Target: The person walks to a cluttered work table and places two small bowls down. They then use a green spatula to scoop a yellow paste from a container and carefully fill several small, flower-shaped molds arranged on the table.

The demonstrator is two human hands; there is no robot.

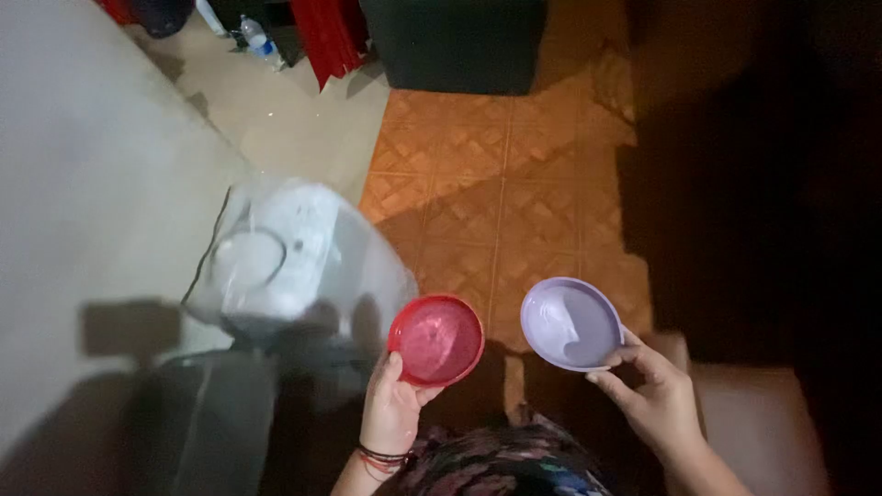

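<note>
In the head view, the left hand (393,404) grips a round red plastic bowl (436,339) by its near rim, with the thumb on the inner edge and the fingers behind it. The red bowl is shallow, smooth and a little glossy; it stands above the hand, tilted so that its inside faces the camera. The right hand (654,397) holds a round pale lilac plastic bowl (571,323) at its lower right rim, the fingers closed around the edge. This lilac bowl is also smooth and shallow, up and to the left of the hand, its hollow side showing. The two bowls are near each other but apart. Left of the red bowl stands a white object wrapped in clear crinkled plastic film (294,257). Below is an orange tiled floor with a diamond pattern (514,184). A thin red and dark string bracelet (381,456) circles the left wrist.
</note>
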